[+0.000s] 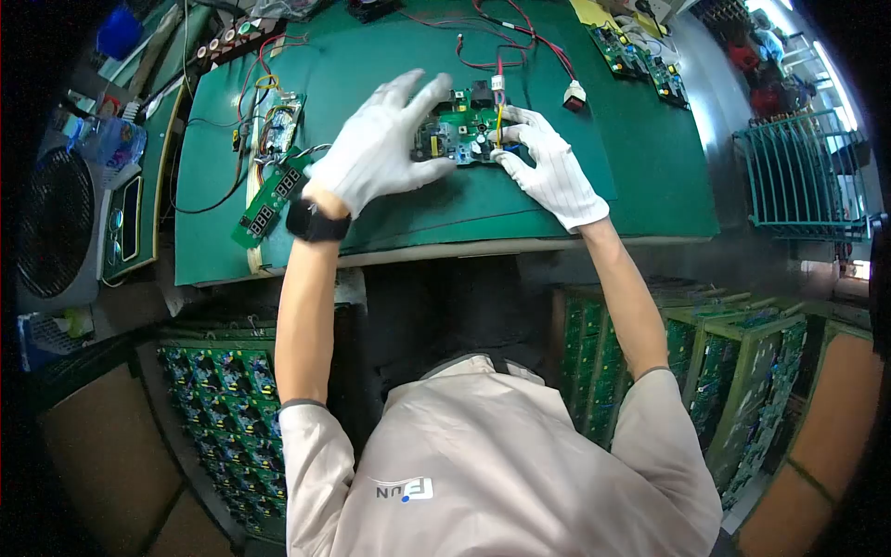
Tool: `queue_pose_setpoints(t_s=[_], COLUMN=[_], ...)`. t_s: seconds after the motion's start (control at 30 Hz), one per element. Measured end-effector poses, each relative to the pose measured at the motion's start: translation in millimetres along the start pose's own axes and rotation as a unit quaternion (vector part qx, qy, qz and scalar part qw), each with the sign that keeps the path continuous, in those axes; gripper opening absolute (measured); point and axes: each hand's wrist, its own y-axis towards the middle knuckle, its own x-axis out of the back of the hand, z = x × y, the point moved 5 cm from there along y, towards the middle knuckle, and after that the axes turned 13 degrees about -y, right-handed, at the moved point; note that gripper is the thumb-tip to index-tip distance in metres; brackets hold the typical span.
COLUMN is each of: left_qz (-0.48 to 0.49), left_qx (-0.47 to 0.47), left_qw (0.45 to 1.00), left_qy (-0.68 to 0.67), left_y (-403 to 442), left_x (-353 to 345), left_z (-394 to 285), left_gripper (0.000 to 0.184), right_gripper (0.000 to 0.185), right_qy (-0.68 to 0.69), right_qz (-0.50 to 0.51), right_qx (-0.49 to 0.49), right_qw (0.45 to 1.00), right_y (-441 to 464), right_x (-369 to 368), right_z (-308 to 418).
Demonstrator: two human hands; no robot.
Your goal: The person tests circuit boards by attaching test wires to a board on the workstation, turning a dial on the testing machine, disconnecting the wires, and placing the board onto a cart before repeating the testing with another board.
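two gloved hands (376, 144) (552, 172) at one board (461, 139); seemingly similar boards (223, 408) in racks (747, 327)

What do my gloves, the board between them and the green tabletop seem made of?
White gloves: matte knitted fabric, perhaps cotton or nylon, judging by the fine ribs. Circuit board: probably green-coated fibreglass, from its flat face crowded with components. Green tabletop: maybe smooth rubber or vinyl, given its even colour.

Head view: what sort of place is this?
Probably an electronics assembly or testing workshop, judging by the populated circuit board, the seven-segment display board on the green worktop, and the rows of similar boards at lower left.
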Motion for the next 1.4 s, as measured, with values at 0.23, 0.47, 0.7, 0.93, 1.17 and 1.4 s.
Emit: queue_pose_setpoints(t_s=[0.23,0.47,0.7,0.93,1.17,1.4], left_qz=[-0.104,-0.085,-0.016,0.019,0.009,0.003], left_qx=[0.056,0.139,0.195,0.23,0.231,0.221], left_qw=[0.98,0.976,0.977,0.96,0.957,0.957], left_qy=[0.16,0.148,-0.084,-0.159,-0.178,-0.19], left_y=[-39,-36,-36,-41,-48,-45], left_x=[31,18,45,39,30,28], left_z=[16,61,44,42,56,46], left_gripper=[0.053,0.029,0.03,0.034,0.031,0.026], right_gripper=[0.027,0.044,0.064,0.061,0.062,0.065], right_qy=[0.028,0.005,0.044,-0.024,-0.064,-0.074], right_qz=[-0.015,-0.008,-0.047,-0.035,-0.034,-0.046], right_qx=[0.029,0.057,-0.027,0.022,0.033,0.05], right_qw=[0.999,0.998,0.998,0.999,0.997,0.995], right_y=[9,11,-2,-3,-4,-5], right_x=[-6,-13,5,-6,-9,-8], right_z=[5,21,-4,3,5,4])
